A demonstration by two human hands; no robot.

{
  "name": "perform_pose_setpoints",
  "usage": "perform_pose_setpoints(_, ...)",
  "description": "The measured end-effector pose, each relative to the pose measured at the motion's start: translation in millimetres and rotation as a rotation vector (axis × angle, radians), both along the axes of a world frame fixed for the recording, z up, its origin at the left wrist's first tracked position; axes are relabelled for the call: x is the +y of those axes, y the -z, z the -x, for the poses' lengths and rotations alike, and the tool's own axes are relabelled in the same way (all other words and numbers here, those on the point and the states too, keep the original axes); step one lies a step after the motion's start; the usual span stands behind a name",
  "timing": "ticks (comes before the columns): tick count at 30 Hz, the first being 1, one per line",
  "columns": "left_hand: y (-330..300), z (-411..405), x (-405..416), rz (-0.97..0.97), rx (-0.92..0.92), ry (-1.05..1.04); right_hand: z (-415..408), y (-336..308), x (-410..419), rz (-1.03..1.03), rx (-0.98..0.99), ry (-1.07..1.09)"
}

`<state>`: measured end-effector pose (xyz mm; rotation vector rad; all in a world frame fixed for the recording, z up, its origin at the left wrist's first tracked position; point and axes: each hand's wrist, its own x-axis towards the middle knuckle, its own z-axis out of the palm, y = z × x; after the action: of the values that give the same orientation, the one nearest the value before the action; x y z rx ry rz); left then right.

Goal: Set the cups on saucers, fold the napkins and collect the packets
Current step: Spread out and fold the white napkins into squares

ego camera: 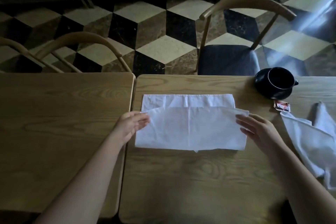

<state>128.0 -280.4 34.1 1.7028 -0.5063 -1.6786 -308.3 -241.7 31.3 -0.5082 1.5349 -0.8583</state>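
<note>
Both hands, left (131,125) and right (254,127), are pinching the napkin's (190,129) near flap, so I'd be lining its 2 corners up with the far edge before creasing.

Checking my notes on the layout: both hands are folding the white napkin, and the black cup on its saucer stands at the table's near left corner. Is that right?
Not quite. The head view shows the black cup on its saucer at the table's far right edge. The rest holds: left hand and right hand are folding the white napkin.
</note>
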Motion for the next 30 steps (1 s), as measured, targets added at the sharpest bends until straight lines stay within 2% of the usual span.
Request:
perform_pose_setpoints(3, 18.3, -1.5, -31.4, -0.047, -0.233, 0.129, 5.8, 16.3, -30.4, -0.032, 0.179, -0.054)
perform_pose_setpoints(5, 31.7, -2.6, -49.8, -0.018, -0.421, 0.143, 5.0, 27.2, -47.7, -0.032, 0.370, -0.024)
perform_pose_setpoints(7, 44.5, -4.3, -68.4, 0.006, -0.512, 0.141, 4.6, 36.9, -64.8, -0.023, 0.526, -0.028)
perform_pose_setpoints(11, 66.8, -5.3, -88.6, -0.007, -0.531, 0.180, 5.2, 60.3, -88.9, -0.037, 0.576, -0.144)
perform_pose_setpoints(15, 78.7, -4.8, -97.5, 0.011, -0.674, 0.212, 5.4, 74.7, -102.6, -0.057, 0.633, -0.229)
perform_pose_setpoints(22, 85.6, -5.1, -112.7, -0.061, -0.649, 0.177, 8.4, 82.6, -124.5, -0.103, 0.680, -0.225)
perform_pose_setpoints(27, 87.3, -4.3, -121.3, -0.164, -0.537, 0.073, 5.9, 86.7, -132.9, -0.137, 0.700, -0.222)
perform_pose_setpoints(30, 89.1, -2.5, -119.8, -0.162, -0.563, 0.046, 1.7, 88.5, -133.9, -0.144, 0.752, -0.224)
